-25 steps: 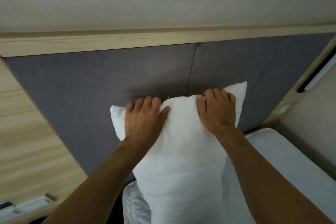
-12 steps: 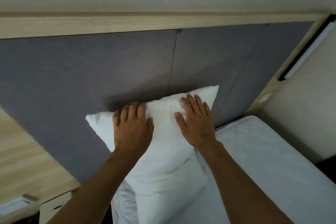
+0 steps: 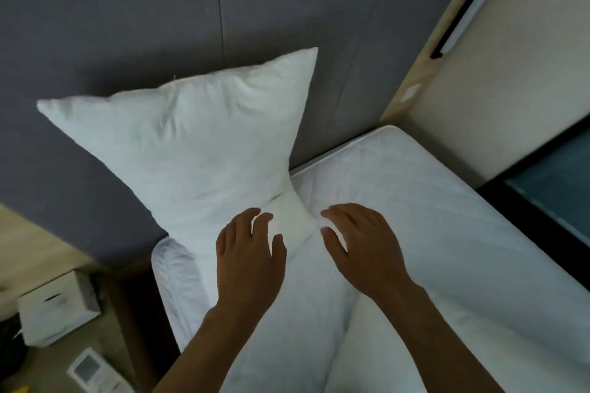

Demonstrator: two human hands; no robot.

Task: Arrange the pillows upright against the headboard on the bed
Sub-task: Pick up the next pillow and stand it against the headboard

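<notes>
A white pillow (image 3: 198, 143) stands upright on the white mattress (image 3: 415, 207), leaning back against the grey padded headboard (image 3: 127, 16) at the bed's left corner. My left hand (image 3: 249, 258) hovers at the pillow's lower right edge, fingers spread, gripping nothing. Just to the right of that lower corner, over the mattress, my right hand (image 3: 360, 249) is also spread and empty. A second white pillow or folded bedding (image 3: 376, 354) lies between my forearms at the bottom.
A pale wooden bedside unit (image 3: 28, 252) sits left of the bed, with a white box (image 3: 60, 309) and a white remote-like device (image 3: 92, 373) on it. On the right are a beige wall (image 3: 510, 80) and a dark-framed window (image 3: 552, 195).
Both hands have come off the pillow's top edge and dropped to its lower right part. The pillow now stands alone against the headboard. The view has tilted down.
</notes>
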